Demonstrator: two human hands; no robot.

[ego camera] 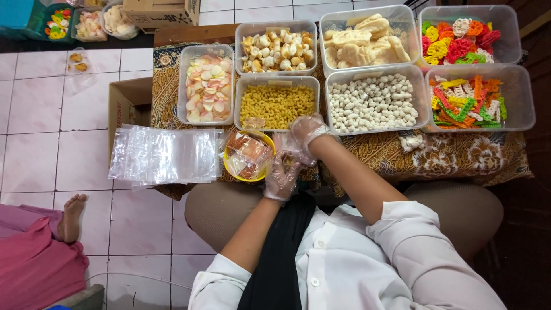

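Both my hands wear thin clear plastic gloves and meet at the near edge of a low table covered with a brown patterned cloth [459,158]. My left hand [281,178] and my right hand [305,133] pinch a small clear plastic bag [288,150] between them. Just left of them sits a yellow bowl [248,155] with small filled sachets. A stack of empty clear plastic bags [163,155] lies further left.
Clear tubs of snacks fill the table: pink-white chips [205,86], yellow macaroni [276,104], white balls [372,102], colourful crackers [468,100], pale crackers [364,40]. A cardboard box [127,100] stands on the tiled floor. Another person's foot [72,215] rests at left.
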